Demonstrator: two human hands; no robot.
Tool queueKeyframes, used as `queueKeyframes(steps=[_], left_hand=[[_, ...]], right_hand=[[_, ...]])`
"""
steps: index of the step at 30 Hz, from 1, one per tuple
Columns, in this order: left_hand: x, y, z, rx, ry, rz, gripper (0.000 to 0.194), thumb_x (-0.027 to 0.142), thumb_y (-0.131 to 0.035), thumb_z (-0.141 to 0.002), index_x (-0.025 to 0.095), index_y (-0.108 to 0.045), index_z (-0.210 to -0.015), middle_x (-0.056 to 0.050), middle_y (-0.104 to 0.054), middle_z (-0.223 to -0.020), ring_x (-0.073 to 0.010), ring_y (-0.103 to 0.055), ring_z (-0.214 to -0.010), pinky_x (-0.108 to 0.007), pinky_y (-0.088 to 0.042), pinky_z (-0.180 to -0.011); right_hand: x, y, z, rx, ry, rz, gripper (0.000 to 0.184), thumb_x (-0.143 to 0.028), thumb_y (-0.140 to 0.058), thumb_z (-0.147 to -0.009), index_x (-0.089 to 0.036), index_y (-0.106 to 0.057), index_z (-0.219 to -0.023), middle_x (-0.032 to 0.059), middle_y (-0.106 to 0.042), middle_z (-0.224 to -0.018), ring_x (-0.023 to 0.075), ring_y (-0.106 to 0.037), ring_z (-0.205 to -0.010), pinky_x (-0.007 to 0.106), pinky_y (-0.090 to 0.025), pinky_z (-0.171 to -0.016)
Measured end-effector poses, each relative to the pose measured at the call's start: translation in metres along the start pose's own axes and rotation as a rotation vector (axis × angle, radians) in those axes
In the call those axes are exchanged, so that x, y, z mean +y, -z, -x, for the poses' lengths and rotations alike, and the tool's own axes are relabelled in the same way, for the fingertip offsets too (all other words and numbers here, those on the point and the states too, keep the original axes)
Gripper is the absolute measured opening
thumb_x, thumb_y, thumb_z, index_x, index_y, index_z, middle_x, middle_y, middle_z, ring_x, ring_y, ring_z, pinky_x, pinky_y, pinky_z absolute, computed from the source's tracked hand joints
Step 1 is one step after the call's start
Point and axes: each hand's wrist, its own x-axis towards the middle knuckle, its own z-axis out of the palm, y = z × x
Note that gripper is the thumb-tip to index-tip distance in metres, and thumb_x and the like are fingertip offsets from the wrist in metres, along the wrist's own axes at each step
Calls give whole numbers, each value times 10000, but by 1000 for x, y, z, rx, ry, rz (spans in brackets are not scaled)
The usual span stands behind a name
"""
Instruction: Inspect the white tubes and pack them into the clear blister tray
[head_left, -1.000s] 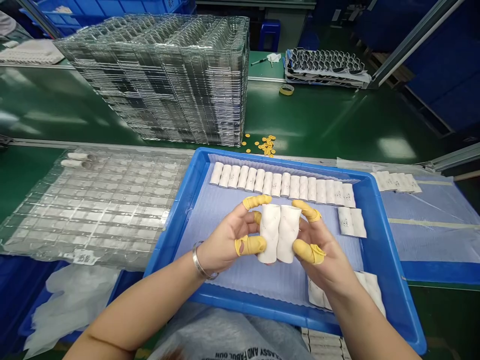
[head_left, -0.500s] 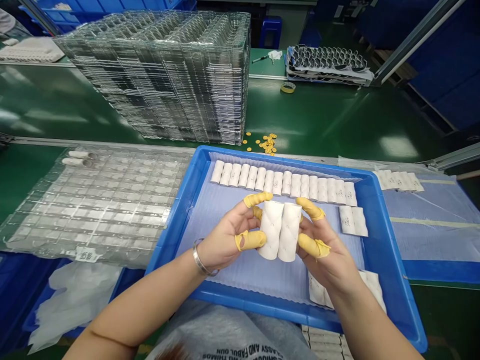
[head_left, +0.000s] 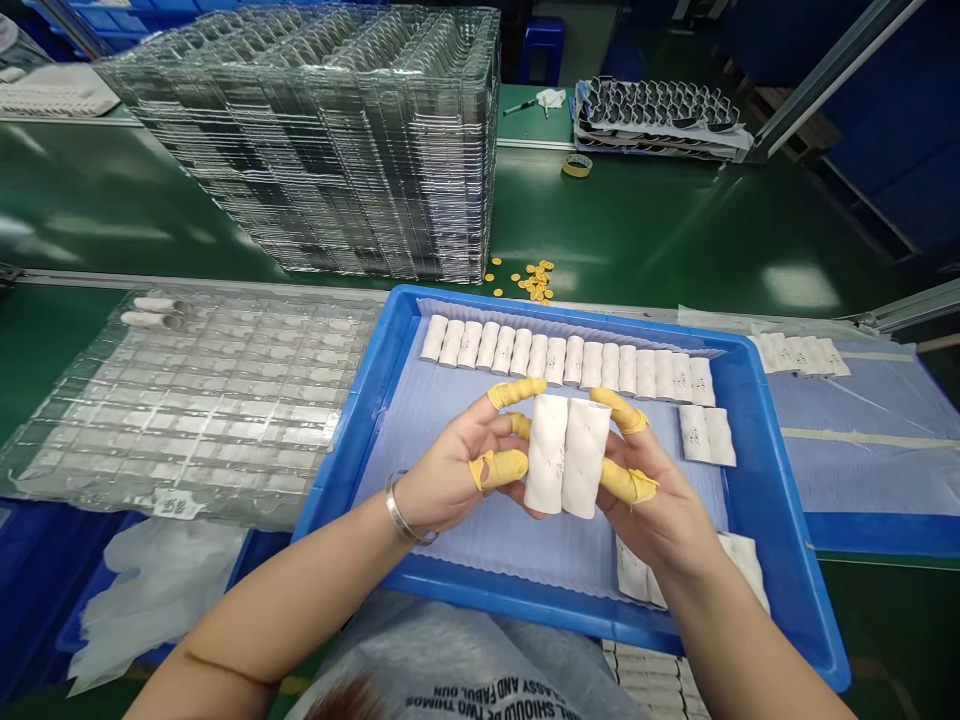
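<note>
Side by side above the blue tray (head_left: 450,588), two white wavy tubes stand upright between my hands. My left hand (head_left: 450,470), with yellow finger cots on its fingertips and a bracelet at the wrist, is closed on the left white tube (head_left: 546,455), which has small dark marks along its right side. The right white tube (head_left: 585,460) is gripped by my right hand (head_left: 649,480), also in yellow cots. Behind them a row of white tubes (head_left: 574,362) runs along the tray's far side. Another pair (head_left: 707,436) lies at the right, and more are partly hidden by my right forearm.
A clear compartment tray (head_left: 195,400) with a few tubes lies at the left. Behind it rises a tall stack of clear trays (head_left: 375,170). Small yellow pieces (head_left: 536,280) and a tape roll (head_left: 577,166) are on the green bench. More tubes (head_left: 799,355) lie at the right.
The two tubes have turned in my fingers, so dark marks now show on the left one. Both have shifted slightly right, and the view has tilted a little.
</note>
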Motion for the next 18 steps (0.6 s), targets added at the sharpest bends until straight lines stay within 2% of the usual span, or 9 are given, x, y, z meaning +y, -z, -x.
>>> queueKeyframes(steps=[4, 7, 10, 14, 18], left_hand=[[-1, 0, 0, 15, -14, -26, 583, 226, -780, -821, 384, -547, -1332, -22, -585, -1054, -132, -614, -845, -225, -585, -638], [-5, 2, 0, 51, -37, -77, 646, 230, -817, -777, 349, -543, -1350, -37, -578, -1049, -149, -585, -880, -209, -558, -628], [-7, 3, 0, 80, -31, -100, 691, 251, -836, -755, 301, -520, -1367, -52, -587, -1027, -171, -584, -910, -228, -559, -652], [-5, 0, 0, 89, 5, -90, 702, 254, -827, -764, 314, -481, -1372, -47, -580, -1039, -161, -600, -862, -238, -570, -625], [-4, 0, -1, 78, 21, -65, 675, 246, -800, -793, 336, -459, -1369, -39, -568, -1053, -149, -615, -828, -270, -595, -635]], right_hand=[[3, 2, 0, 4, 18, 7, 408, -443, -741, -941, -506, -613, -1323, 7, -654, -1196, 192, -635, -798, 277, -540, -632], [4, 2, 0, -11, 32, 15, 378, -466, -717, -956, -513, -622, -1318, -2, -631, -1261, 205, -648, -877, 285, -551, -668], [4, 2, 0, -6, 15, 31, 420, -470, -709, -959, -495, -584, -1359, 13, -649, -1205, 211, -652, -848, 294, -551, -659], [5, 3, 0, 47, 7, 40, 499, -488, -715, -950, -502, -506, -1402, -1, -668, -1088, 190, -625, -725, 289, -536, -614], [7, 3, -1, 61, 30, 30, 382, -507, -674, -981, -475, -572, -1347, 7, -659, -1056, 185, -620, -722, 296, -552, -607]])
